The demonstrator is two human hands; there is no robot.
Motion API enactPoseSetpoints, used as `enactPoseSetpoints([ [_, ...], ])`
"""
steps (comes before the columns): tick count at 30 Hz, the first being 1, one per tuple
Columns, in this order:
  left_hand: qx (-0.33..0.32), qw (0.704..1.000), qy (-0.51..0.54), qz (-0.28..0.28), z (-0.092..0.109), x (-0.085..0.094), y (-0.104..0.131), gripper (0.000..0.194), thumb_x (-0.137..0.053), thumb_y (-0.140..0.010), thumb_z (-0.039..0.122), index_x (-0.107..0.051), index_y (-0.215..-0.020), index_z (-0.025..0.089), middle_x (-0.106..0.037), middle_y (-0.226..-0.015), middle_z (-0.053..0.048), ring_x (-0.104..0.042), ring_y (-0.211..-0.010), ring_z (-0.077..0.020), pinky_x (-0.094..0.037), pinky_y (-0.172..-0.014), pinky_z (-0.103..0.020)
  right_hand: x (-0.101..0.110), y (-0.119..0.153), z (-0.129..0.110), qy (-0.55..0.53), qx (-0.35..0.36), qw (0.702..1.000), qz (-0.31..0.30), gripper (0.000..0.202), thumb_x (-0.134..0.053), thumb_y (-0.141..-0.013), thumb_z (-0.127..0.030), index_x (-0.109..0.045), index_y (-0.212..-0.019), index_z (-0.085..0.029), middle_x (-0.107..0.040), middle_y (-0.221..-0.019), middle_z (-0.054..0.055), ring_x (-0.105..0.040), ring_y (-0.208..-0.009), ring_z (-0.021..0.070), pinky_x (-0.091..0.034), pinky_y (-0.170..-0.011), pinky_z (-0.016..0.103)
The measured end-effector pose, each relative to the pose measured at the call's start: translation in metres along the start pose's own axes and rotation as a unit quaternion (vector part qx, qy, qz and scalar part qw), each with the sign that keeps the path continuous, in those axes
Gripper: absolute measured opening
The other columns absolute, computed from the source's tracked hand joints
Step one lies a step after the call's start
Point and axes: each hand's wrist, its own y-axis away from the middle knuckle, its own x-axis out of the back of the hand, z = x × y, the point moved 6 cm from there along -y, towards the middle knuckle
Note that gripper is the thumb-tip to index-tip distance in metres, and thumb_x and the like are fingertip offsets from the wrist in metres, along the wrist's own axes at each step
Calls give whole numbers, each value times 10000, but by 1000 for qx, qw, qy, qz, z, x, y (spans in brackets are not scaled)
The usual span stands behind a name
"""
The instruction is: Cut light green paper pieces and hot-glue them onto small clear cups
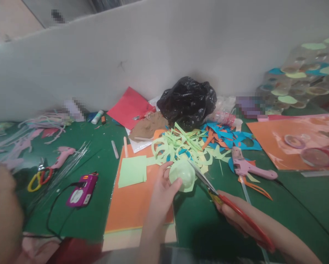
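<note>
Against a pale wall, over a green table, right into the thick of it! At the centre, pale green paper with a clear round cup against it, pinched between thumb and fingers of the left hand. From 4 o'clock, in with the right hand, closed round the handles of the red-handled scissors, blades right at the paper's edge (too blurred to call whether touching). Hands apart, on either side of the cup.

Outward now! At 12 o'clock, a tangle of green cuttings, then a black plastic bag behind. Over to 11, a brown lump and a red sheet. At 9, green paper squares on an orange sheet; farther along, a purple box, then yellow-and-red scissors beside a pink glue gun, and right out at the edge, another person's arm. At 3, a second glue gun, also pink. Up at 2, stacked clear cups among green and blue pieces.
</note>
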Motion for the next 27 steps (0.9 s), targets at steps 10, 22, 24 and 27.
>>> enactPoseSetpoints([
  [10,-41,993,12,109,-15,21,-5,589,-813,-681,493,-595,-1180,268,-594,-1245,-87,-549,-1263,-274,-509,-962,-360,-3,-2,3,65,-26,997,-17,741,-336,-784,-940,-360,-828,-201,-326,-625,-72,-262,-462,20,-214,-386,169],
  [22,-69,979,50,183,-16,14,5,610,-829,-700,436,-562,-1219,260,-565,-1306,-100,-494,-1342,-278,-430,-1107,-415,-12,-9,9,48,-56,997,4,814,-362,-671,-1010,-350,-784,-204,-348,-603,-71,-285,-428,18,-212,-361,179],
  [24,-66,981,54,175,-18,8,6,608,-831,-703,438,-567,-1224,269,-560,-1337,-103,-510,-1333,-283,-440,-1101,-422,-12,-10,11,39,-56,998,12,817,-373,-659,-1014,-349,-784,-206,-338,-595,-75,-275,-418,17,-193,-354,185],
  [27,-60,982,51,172,-18,3,8,575,-822,-716,443,-578,-1209,274,-552,-1367,-102,-537,-1313,-281,-458,-1085,-415,-11,-9,11,32,-56,998,20,827,-388,-630,-1024,-341,-781,-212,-319,-592,-80,-270,-410,19,-180,-348,193],
])
